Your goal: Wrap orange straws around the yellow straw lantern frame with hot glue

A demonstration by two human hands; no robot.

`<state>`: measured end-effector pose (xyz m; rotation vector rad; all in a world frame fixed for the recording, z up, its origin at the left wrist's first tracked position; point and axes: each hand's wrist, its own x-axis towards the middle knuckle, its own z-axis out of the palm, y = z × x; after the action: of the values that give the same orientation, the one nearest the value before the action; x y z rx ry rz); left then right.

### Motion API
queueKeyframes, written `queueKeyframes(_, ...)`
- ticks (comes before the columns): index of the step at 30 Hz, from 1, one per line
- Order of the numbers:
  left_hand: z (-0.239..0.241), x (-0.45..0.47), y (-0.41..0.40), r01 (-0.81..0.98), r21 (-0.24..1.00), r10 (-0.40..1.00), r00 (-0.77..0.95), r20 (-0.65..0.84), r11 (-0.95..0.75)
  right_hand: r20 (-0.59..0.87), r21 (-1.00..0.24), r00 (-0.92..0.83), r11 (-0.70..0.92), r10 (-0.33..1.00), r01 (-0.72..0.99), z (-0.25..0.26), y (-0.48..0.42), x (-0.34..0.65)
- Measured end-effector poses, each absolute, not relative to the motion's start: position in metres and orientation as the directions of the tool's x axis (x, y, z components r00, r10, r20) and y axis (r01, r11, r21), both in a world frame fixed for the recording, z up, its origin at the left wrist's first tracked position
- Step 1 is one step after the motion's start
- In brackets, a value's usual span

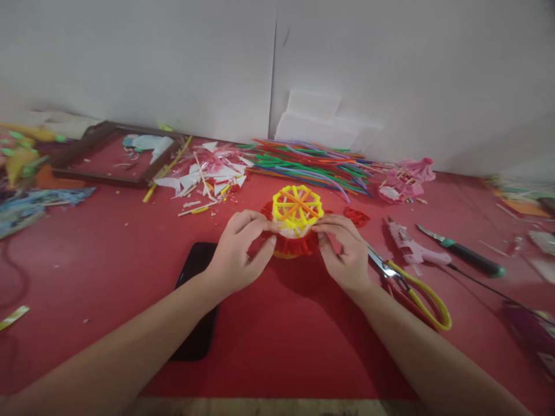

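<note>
A small craft piece (296,215) sits on the red table (281,335): a yellow and orange wheel of straws on top, a red pleated frill around its base. My left hand (237,251) pinches the frill on the left side, fingers curled together. On the right side, my right hand (344,254) holds the frill with thumb and fingers pressed on it. Both forearms reach in from the near edge.
A black phone (197,306) lies under my left wrist. Yellow-handled scissors (411,289), a pink glue gun (410,245) and a dark craft knife (466,251) lie to the right. Coloured straws (312,159), paper scraps (208,176) and a brown frame (113,153) lie behind.
</note>
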<state>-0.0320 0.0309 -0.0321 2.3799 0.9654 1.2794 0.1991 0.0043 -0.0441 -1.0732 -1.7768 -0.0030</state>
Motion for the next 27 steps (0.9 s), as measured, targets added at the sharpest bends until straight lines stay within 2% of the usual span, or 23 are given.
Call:
queueKeyframes(2,-0.032,-0.032,0.031,0.413,0.479,0.626,0.391,0.675,-0.775,0.787,-0.418,-0.080,0.624,0.612,0.660,-0.039,-0.001,0.198)
queueKeyframes(5,-0.030,-0.033,0.031,0.417,0.406,0.565,0.401,0.721,-0.813,0.829,-0.294,-0.154,0.653,0.537,0.698,-0.031,-0.010,0.193)
queueKeyframes(9,-0.027,-0.032,0.030,0.407,0.318,0.494,0.464,0.735,-0.856,0.779,-0.229,-0.211,0.580,0.591,0.781,-0.030,-0.015,0.184)
queueKeyframes(17,-0.027,-0.023,0.025,0.577,0.086,0.445,0.518,0.730,-0.812,0.700,-0.257,-0.224,0.532,0.678,0.807,-0.027,-0.009,0.184)
queueKeyframes(21,-0.029,-0.021,0.024,0.587,0.081,0.456,0.525,0.719,-0.805,0.645,-0.279,-0.218,0.492,0.732,0.825,-0.020,-0.011,0.183)
queueKeyframes(27,-0.031,-0.021,0.024,0.575,0.116,0.467,0.512,0.721,-0.810,0.570,-0.418,-0.136,0.428,0.811,0.802,-0.019,-0.011,0.179)
